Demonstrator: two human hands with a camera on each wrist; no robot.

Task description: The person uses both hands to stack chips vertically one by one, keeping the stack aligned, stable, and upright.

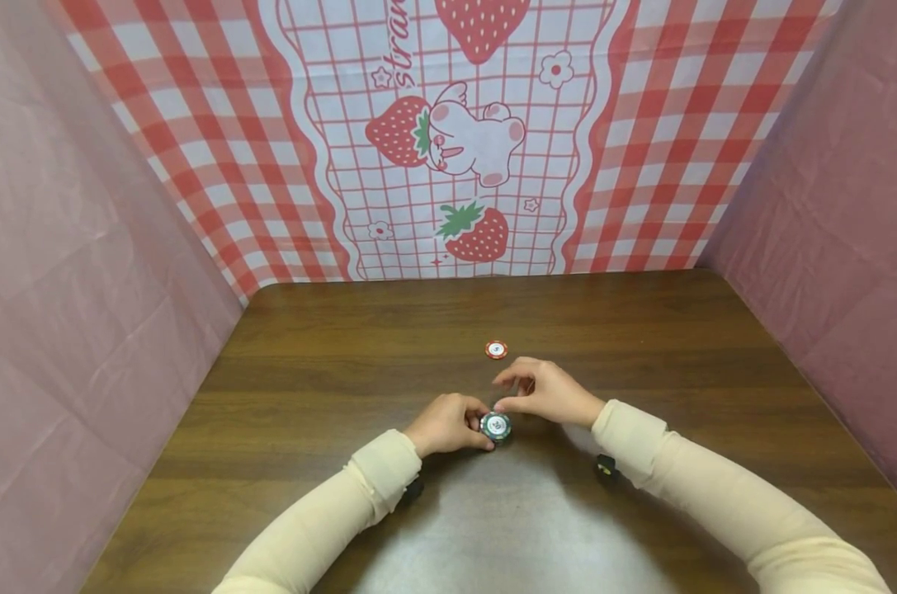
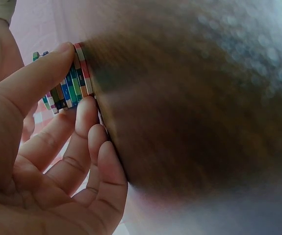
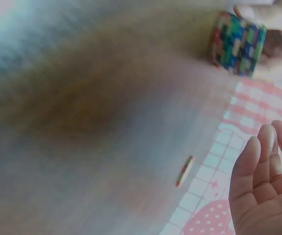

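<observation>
A stack of poker chips [image 1: 496, 426] stands on the table with a green-edged chip marked with a number on top. My left hand [image 1: 448, 425] holds the stack from the side, its thumb and fingertips round the chips. In the left wrist view the stack [image 2: 74, 85] shows red, green, blue and white edges, with the red and white chip lowest, against the tabletop. Close by the far right side of the stack is my right hand [image 1: 548, 392], fingers loosely bent and nothing between them. The right wrist view shows these fingers [image 3: 266, 152] apart from the stack.
One red-edged poker chip [image 1: 496, 350] lies flat on the brown wooden table [image 1: 329, 346], beyond the hands. A strawberry-print cloth [image 1: 448, 247] hangs at the back edge, and pink cloths [image 1: 812, 214] hang at both sides.
</observation>
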